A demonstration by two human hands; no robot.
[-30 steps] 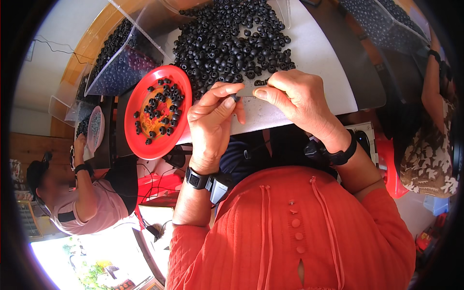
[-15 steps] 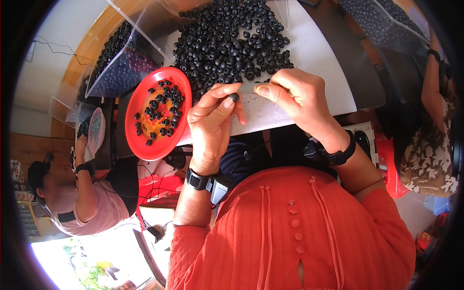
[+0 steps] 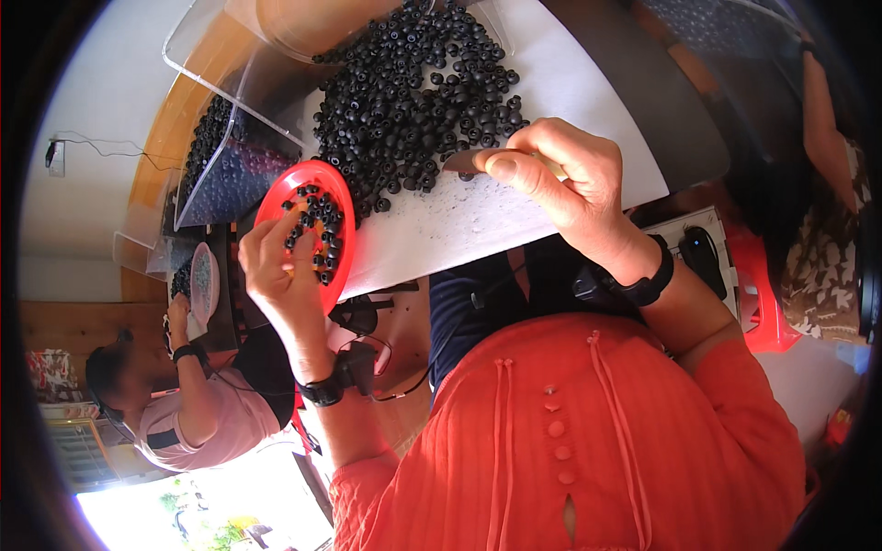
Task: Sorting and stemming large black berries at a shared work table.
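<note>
My right hand (image 3: 574, 184) grips a small knife (image 3: 462, 162), its blade pointing left just above the white tabletop (image 3: 432, 225). At the left, my left hand (image 3: 280, 271) reaches over the near rim of a red plate (image 3: 345, 207), thumb and fingers apart among the pieces there. No piece shows in its fingers, though the tips are partly hidden. On the plate lie several small round black pieces (image 3: 323, 213) with holes. A large heap of similar black pieces (image 3: 395, 110) covers the far part of the tabletop, beside the knife tip.
Clear plastic bins (image 3: 234, 138) with more black pieces stand at the far left. Dark specks (image 3: 478, 207) dot the tabletop. At the left a person (image 3: 197, 395) works by a pale plate (image 3: 204, 280); another person's arm (image 3: 822, 133) shows at the far right.
My left hand has moved left from the middle to the red plate; the black piece it held no longer shows in it. The knife in my right hand has turned, and its blade now shows broadside.
</note>
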